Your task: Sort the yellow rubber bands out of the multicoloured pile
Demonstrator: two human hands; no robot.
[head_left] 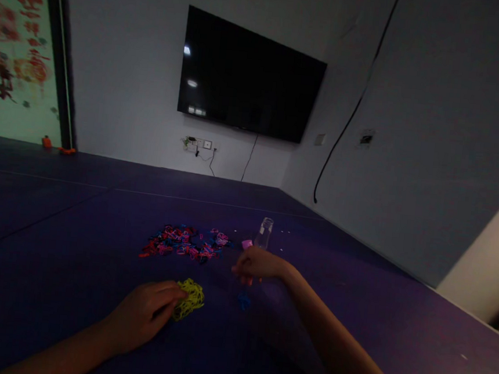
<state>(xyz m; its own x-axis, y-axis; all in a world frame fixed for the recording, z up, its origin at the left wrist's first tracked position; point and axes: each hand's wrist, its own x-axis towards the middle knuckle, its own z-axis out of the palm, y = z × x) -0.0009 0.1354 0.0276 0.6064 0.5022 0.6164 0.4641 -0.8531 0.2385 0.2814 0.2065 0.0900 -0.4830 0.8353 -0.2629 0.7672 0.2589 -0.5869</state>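
My left hand [146, 315] rests at the near left of a pile of yellow rubber bands [190, 299]. Its fingertips lie on the edge of the bands, and the thumb is apart from the fingers. Above the surface to the right, my right hand [260, 263] is closed with its fingers bent downward; whatever is between them is hidden. Just below it lies a small blue clump of rubber bands [243, 300]. Behind that hand stands a clear glass-like bottle [265, 230], with its lower part covered. A pink piece [247, 244], perhaps a cap, shows beside the bottle.
Farther forward spreads a loose heap of red, pink, blue and dark bands [183, 242] on the dark purple surface [75, 224]. Small white bits lie right of the bottle. A black cable [346, 125] hangs down the right wall, and a television [250, 76] is mounted ahead.
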